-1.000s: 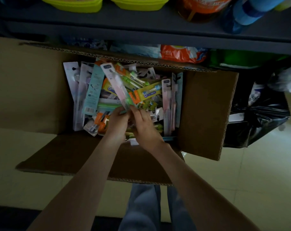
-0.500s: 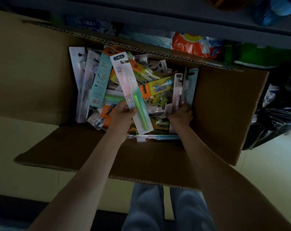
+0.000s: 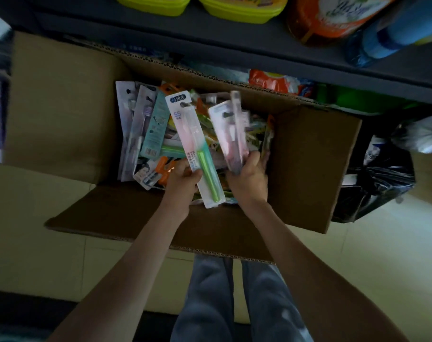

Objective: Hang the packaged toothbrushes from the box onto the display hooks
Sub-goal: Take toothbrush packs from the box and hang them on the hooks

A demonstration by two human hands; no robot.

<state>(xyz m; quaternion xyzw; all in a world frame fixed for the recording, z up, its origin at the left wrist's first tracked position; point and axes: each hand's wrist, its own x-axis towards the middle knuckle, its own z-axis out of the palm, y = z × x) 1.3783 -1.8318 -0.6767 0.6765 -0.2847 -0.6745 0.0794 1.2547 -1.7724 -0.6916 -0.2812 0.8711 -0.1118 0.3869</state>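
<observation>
An open cardboard box (image 3: 308, 169) on the floor holds several packaged toothbrushes (image 3: 145, 129). My left hand (image 3: 182, 180) grips a long white pack with a green-handled toothbrush (image 3: 195, 149), lifted above the pile. My right hand (image 3: 249, 180) grips a small bunch of pink toothbrush packs (image 3: 231, 134), raised and blurred, near the box's right wall. No display hooks are in view.
A dark shelf (image 3: 210, 43) with yellow-green tubs (image 3: 239, 8), an orange bottle (image 3: 333, 18) and a blue bottle (image 3: 392, 33) runs above the box. A black plastic bag (image 3: 378, 188) lies to the right. The box's front flap (image 3: 126, 218) lies over the tiled floor, above my legs.
My right hand went to the right side of the box, took hold of the pink packs and lifted them. My left hand kept its green-handled pack raised.
</observation>
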